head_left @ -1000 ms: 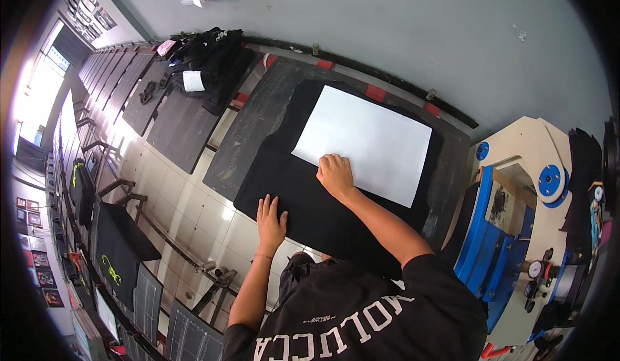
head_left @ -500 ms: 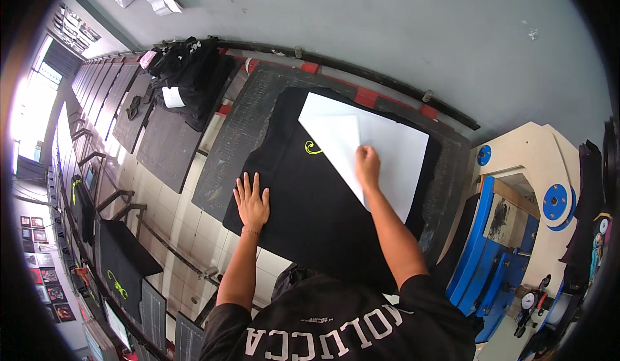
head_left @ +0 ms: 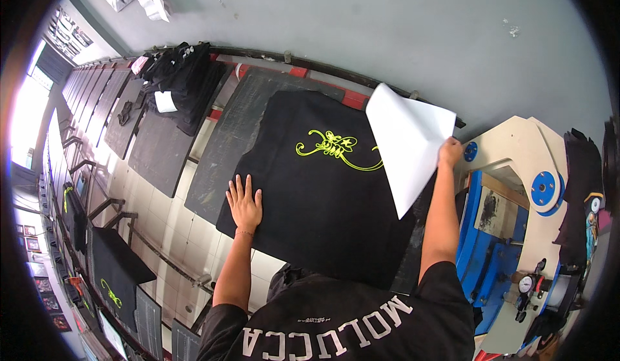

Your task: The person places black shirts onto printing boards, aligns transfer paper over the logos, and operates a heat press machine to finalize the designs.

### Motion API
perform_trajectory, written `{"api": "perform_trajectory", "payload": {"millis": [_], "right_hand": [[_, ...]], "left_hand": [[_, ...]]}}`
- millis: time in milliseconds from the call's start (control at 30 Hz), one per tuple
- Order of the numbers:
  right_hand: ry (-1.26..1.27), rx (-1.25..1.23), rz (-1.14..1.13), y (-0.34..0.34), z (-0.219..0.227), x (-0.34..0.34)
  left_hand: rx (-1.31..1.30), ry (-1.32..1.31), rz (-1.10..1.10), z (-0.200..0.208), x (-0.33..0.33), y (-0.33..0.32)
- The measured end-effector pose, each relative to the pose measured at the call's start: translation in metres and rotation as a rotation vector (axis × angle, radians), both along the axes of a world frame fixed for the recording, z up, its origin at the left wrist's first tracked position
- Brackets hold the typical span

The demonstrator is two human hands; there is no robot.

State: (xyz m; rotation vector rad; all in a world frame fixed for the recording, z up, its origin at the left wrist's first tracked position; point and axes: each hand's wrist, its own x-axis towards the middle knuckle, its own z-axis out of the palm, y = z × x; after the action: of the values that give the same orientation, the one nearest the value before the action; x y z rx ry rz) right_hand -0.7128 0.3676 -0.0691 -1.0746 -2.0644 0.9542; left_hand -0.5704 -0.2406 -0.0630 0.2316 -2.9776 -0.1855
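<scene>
A black garment [head_left: 323, 193] lies flat on a dark platen [head_left: 239, 135], with a yellow-green curly print [head_left: 332, 148] showing on it. My left hand [head_left: 244, 203] presses flat, fingers spread, on the garment's left edge. My right hand [head_left: 450, 152] is raised at the right and grips the corner of a white sheet [head_left: 403, 141], which hangs lifted off the garment and curls above its right side.
More dark platens [head_left: 152, 151] run away to the left, one stacked with black garments [head_left: 177, 80]. A blue and cream machine [head_left: 516, 199] stands at the right. Printed black garments [head_left: 110, 270] hang lower left. Grey floor lies beyond the platens.
My right hand has peeled the white sheet up and to the right off the garment, uncovering the yellow-green print. My left hand stayed flat on the garment's left edge.
</scene>
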Motion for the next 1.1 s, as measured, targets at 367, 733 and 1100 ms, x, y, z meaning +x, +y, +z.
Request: {"api": "perform_trajectory", "payload": {"millis": [367,733,1100], "right_hand": [[0.546,0.21,0.106,-0.019,0.228,0.078],[0.625,0.647,1.437,-0.324,0.204,0.221],[0.105,0.382,1.584,-0.338,0.046,0.165]], "left_hand": [[0.022,0.005,0.033,-0.007,-0.001,-0.002],[2.192,-0.044,-0.076,0.173,0.068,0.044],[1.875,0.084,0.537,0.025,0.144,-0.064]]}}
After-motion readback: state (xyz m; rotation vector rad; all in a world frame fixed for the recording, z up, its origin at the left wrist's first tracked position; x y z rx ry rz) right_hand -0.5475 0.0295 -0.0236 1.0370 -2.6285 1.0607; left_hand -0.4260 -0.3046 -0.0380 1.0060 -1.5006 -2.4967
